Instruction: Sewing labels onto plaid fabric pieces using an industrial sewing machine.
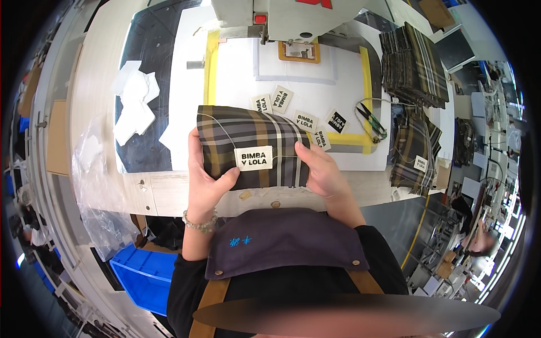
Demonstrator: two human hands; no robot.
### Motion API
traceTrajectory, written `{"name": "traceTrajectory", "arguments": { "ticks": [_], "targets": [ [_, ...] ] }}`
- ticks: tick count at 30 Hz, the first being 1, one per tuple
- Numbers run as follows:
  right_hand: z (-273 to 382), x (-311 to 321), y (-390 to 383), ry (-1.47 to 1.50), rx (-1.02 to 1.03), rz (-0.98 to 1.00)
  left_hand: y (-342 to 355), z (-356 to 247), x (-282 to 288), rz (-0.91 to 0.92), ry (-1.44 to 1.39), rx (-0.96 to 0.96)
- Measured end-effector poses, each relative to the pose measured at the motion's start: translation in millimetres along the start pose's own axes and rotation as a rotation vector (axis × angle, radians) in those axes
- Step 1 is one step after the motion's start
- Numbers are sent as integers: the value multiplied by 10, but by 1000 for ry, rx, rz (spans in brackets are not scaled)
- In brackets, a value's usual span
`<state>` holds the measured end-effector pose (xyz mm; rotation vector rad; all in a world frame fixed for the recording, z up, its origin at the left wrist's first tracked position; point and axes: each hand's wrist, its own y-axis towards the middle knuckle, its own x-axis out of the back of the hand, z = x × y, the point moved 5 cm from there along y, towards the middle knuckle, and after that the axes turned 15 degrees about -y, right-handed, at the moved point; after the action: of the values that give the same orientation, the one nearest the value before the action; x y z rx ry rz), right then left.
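Observation:
Between both hands I hold up a plaid fabric piece (pixel 282 130) in grey, brown and white, above the table's near edge. A cream label (pixel 253 164) with dark lettering lies on its lower middle. My left hand (pixel 209 179) grips the left side, its thumb beside the label's lower left corner. At the right side, my right hand (pixel 328 174) pinches the cloth, thumb on top and fingers mostly hidden behind. Loose threads trail from the label across the fabric. Beyond it lie several cream labels (pixel 281 99) and a black label (pixel 338 121).
A sewing machine (pixel 304 25) stands at the far side, over an orange frame (pixel 298 52). Green-handled snips (pixel 372 121) lie to the right, near stacked plaid pieces (pixel 414 65) and another labelled piece (pixel 414 149). White scraps (pixel 135 104) lie left; a blue bin (pixel 143 276) is below.

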<state>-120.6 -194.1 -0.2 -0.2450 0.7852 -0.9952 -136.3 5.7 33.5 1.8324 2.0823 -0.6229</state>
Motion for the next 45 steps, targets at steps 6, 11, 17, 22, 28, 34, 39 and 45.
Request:
{"name": "traceTrajectory", "arguments": {
  "ticks": [6,11,17,22,28,34,39,45],
  "targets": [
    [91,-129,-14,41,-6,9,-57,-3,39,-10,-1,-5],
    [22,-71,11,63,10,70,-123,-26,40,-14,-23,-32],
    [54,-166,-24,62,24,76,-187,-9,63,0,-45,-37],
    [77,-196,-69,8,79,82,-263,-24,65,-37,-15,-54],
    [96,-185,-74,-45,42,109,-287,-144,173,-153,372,-406],
    [142,-188,-75,-90,23,77,-455,-377,-280,51,1150,-1081],
    [225,-225,-24,-21,22,113,-390,-483,-514,164,1262,-1170],
    [298,-242,-8,127,-23,209,-368,-645,-713,240,1453,-1289]
  ]
}}
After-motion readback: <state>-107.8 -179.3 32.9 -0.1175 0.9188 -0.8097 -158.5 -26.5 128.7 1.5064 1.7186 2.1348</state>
